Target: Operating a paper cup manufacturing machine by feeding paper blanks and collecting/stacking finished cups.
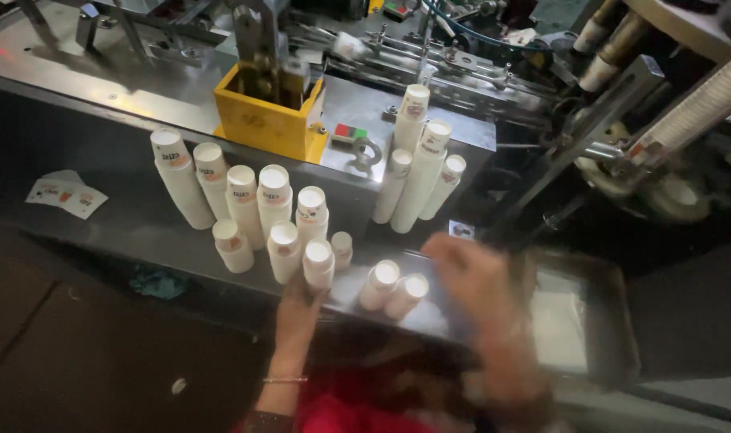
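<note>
Reaching up from below, left hand (301,301) fingers closed around a white paper cup stack (318,265) standing on the grey worktop (125,216); right hand (474,277) blurred, hovering beside two short stacks (393,287), grip unreadable.

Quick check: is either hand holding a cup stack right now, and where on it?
The left hand grips a stack of white paper cups at its lower end. The right hand is motion-blurred; it appears empty.

Dark metal ledge (133,212): paper-cup stacks (253,208), flat cup blanks (65,195).
</note>
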